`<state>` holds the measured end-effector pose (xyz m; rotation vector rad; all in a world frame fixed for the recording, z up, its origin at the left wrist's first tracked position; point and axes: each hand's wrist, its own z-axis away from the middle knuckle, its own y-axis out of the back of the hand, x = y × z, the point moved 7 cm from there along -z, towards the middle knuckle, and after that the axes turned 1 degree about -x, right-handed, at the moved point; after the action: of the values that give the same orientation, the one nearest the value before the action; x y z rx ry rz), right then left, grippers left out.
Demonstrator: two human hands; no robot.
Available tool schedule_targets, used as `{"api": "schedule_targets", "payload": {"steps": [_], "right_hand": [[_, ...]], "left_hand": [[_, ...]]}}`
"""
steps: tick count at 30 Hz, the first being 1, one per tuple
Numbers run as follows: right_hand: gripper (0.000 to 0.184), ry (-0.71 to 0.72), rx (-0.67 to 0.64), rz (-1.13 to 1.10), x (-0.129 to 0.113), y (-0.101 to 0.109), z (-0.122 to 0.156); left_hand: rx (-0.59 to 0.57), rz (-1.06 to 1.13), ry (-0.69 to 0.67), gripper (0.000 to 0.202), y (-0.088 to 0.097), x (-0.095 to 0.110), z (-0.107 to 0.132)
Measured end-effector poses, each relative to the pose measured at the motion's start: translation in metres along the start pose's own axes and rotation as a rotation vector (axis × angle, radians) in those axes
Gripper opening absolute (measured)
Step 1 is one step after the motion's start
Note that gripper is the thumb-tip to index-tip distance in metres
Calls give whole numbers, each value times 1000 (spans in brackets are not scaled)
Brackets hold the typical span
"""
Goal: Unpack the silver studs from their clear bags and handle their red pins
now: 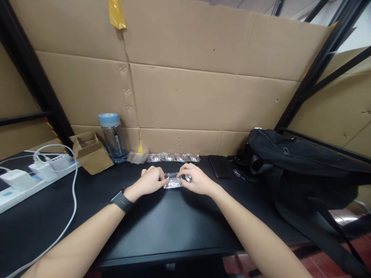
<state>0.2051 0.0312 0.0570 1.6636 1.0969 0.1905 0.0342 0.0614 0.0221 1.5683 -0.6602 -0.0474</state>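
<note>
Between my two hands a small clear plastic bag [173,182] is held at its ends, a little above the black table. My left hand [152,180], with a dark watch on its wrist, pinches the bag's left end. The right end is gripped by the thumb and fingers of my right hand [197,179]. A small round silvery piece [188,178] shows at my right palm, partly covered by the fingers; whether it is held or lies behind cannot be made out. Behind the hands, several similar round silvery pieces in clear bags [169,157] lie in a row.
On the left stand a white power strip [62,165] with chargers and cables, an open cardboard box [92,154] and a blue-lidded bottle [113,135]. A dark notebook-like item [219,166] and a black backpack [301,166] lie right. Cardboard panels [185,100] wall off the back.
</note>
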Motion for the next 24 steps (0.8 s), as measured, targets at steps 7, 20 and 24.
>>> {"api": "schedule_targets", "payload": {"steps": [7, 20, 24], "right_hand": [[30, -50, -182, 171, -1, -23, 3], [19, -166, -57, 129, 16, -24, 0], [12, -217, -15, 55, 21, -23, -1]], "left_hand": [[175, -82, -44, 24, 3, 2, 4], [14, 13, -210, 21, -5, 16, 4], [13, 48, -166, 20, -3, 9, 1]]}}
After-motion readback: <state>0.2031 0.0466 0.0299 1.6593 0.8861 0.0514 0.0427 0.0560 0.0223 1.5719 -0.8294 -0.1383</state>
